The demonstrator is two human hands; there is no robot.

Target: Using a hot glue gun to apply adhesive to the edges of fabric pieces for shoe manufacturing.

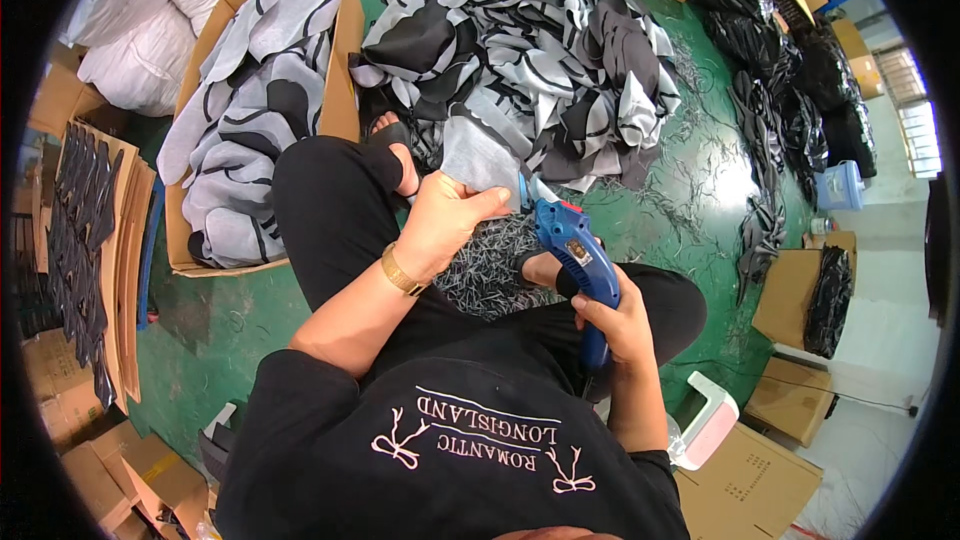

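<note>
My left hand (452,212) pinches the near edge of a grey fabric piece (482,156) between thumb and fingers. Wrapped round the handle of blue cordless electric scissors (580,252) is my right hand (620,320). The scissors' head meets the right edge of that fabric; whether the blade is inside the cloth I cannot tell. Beyond my hands lies a big heap of grey and black fabric pieces (600,65). Thin trimmed strips (490,275) cover the floor between my legs, below the held piece.
An open cardboard box (347,70) at left is full of similar pieces. White sacks (140,50) stand behind it. Black plastic bags (830,90), a light blue bucket (840,185) and more boxes line the right side. Loose strips litter the green floor (700,210).
</note>
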